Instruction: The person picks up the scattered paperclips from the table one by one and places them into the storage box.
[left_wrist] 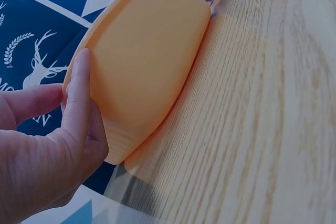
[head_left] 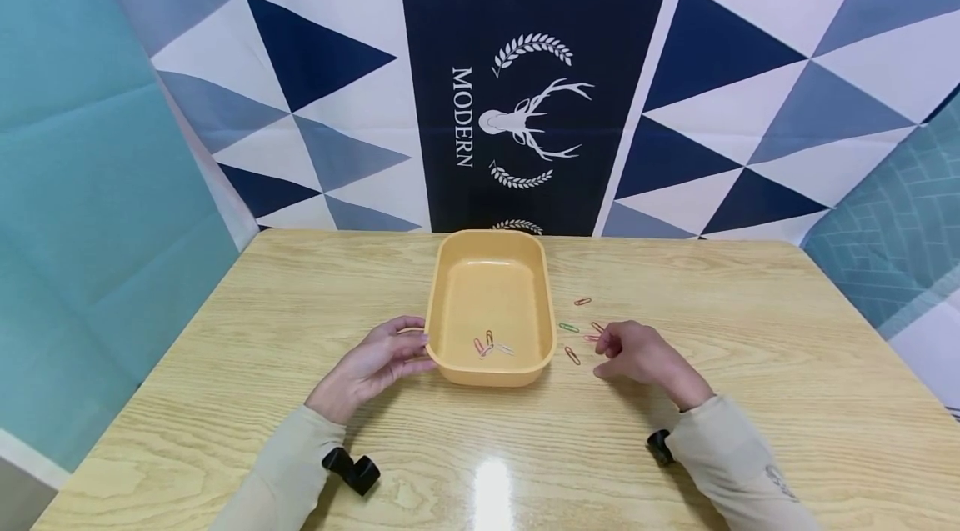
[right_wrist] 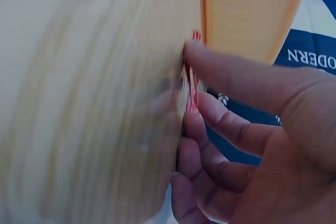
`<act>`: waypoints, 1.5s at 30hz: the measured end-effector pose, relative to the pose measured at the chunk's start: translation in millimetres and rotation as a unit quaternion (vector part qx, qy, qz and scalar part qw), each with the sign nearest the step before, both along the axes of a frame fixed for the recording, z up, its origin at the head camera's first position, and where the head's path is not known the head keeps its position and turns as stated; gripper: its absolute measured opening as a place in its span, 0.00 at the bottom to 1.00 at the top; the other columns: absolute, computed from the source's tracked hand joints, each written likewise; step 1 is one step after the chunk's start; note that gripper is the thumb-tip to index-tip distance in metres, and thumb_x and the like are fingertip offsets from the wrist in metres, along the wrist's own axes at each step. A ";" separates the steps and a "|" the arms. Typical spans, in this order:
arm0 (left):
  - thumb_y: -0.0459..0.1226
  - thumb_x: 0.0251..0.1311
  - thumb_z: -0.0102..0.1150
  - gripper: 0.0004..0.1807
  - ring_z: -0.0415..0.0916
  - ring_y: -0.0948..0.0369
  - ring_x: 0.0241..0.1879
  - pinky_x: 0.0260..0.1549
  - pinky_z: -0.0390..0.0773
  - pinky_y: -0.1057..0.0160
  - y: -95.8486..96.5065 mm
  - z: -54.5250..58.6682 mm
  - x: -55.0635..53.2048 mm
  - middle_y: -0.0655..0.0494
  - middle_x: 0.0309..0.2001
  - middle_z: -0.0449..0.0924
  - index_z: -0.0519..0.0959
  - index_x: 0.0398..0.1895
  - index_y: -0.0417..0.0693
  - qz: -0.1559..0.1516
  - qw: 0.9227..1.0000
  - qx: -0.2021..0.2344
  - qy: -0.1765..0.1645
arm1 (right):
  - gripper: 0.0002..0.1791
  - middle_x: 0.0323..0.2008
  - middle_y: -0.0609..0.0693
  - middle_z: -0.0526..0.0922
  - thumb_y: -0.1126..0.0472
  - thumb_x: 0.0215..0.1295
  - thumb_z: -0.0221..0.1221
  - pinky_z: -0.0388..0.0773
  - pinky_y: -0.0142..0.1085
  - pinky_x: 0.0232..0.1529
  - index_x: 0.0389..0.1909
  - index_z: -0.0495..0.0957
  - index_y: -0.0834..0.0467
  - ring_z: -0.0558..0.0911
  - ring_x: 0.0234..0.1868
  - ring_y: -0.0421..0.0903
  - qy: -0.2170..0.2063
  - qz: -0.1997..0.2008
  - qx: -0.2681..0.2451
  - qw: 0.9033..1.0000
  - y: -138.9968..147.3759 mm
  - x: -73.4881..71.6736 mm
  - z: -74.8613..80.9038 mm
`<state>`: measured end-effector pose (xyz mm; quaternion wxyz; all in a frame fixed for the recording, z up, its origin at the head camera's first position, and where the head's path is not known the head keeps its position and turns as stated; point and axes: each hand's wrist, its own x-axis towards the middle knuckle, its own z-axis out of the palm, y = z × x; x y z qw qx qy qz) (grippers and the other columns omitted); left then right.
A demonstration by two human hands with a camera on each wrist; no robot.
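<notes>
An orange-yellow plastic tray (head_left: 491, 381) stands on the table, with a few paper clips (head_left: 480, 346) lying inside near its front end. My left hand (head_left: 382, 360) grips its left rim; in the left wrist view, fingers (left_wrist: 80, 90) lie along the tray's outer wall (left_wrist: 147, 61). To the right of the tray, my right hand (head_left: 637, 354) is low over the tabletop, thumb and fingers apart. Red paper clips (right_wrist: 192, 90) show between them in the right wrist view, apparently on the table. A green paper clip (head_left: 568, 328) and an orange-brown paper clip (head_left: 573, 356) lie nearer the tray.
Another reddish paper clip (head_left: 582, 302) lies farther back on the wooden table (head_left: 720, 306). A patterned cloth (head_left: 517, 97) hangs behind the table's back edge, close to the tray's far end. Black wrist devices (head_left: 352, 471) sit on both sleeves.
</notes>
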<state>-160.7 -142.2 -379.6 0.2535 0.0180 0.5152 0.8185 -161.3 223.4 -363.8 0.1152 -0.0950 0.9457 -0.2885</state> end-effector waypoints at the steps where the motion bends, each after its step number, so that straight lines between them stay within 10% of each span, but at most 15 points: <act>1: 0.22 0.66 0.47 0.21 0.79 0.53 0.41 0.44 0.83 0.60 0.2 -0.6 -0.2 0.39 0.45 0.72 0.55 0.59 0.26 0.000 1.000 0.000 -0.001 | 0.13 0.26 0.48 0.72 0.68 0.49 0.71 0.69 0.36 0.31 0.30 0.75 0.62 0.70 0.29 0.45 0.008 0.006 0.002 1.000 2.1 0.4 0.2; 16: 0.22 0.66 0.47 0.22 0.79 0.53 0.41 0.44 0.83 0.60 0.4 0.1 0.8 0.39 0.45 0.72 0.55 0.60 0.25 0.000 1.000 -0.006 0.000 | 0.09 0.22 0.46 0.76 0.77 0.52 0.59 0.67 0.32 0.26 0.22 0.79 0.60 0.69 0.25 0.43 0.026 0.024 0.006 0.999 13.7 1.7 -0.2; 31: 0.21 0.66 0.45 0.19 0.80 0.55 0.39 0.43 0.83 0.61 1.2 0.6 1.8 0.41 0.42 0.74 0.55 0.58 0.26 0.002 1.000 0.000 -0.001 | 0.09 0.22 0.46 0.74 0.70 0.53 0.68 0.68 0.34 0.26 0.23 0.76 0.60 0.69 0.25 0.44 0.014 0.039 0.029 0.999 23.2 2.3 3.8; 38: 0.22 0.66 0.46 0.21 0.79 0.53 0.41 0.45 0.83 0.60 1.2 0.3 2.0 0.38 0.45 0.71 0.55 0.60 0.26 0.003 1.000 -0.004 -0.003 | 0.02 0.25 0.48 0.77 0.69 0.61 0.62 0.69 0.33 0.27 0.30 0.80 0.63 0.70 0.28 0.45 -0.051 -0.002 -0.080 0.995 34.2 -3.3 -1.8; 45: 0.22 0.67 0.46 0.21 0.79 0.53 0.42 0.46 0.82 0.59 0.3 0.1 1.9 0.38 0.46 0.71 0.54 0.60 0.25 0.002 1.000 -0.002 -0.003 | 0.07 0.26 0.49 0.75 0.65 0.67 0.59 0.69 0.30 0.22 0.40 0.78 0.66 0.70 0.25 0.43 -0.114 -0.071 -0.209 0.969 41.4 -9.8 -1.3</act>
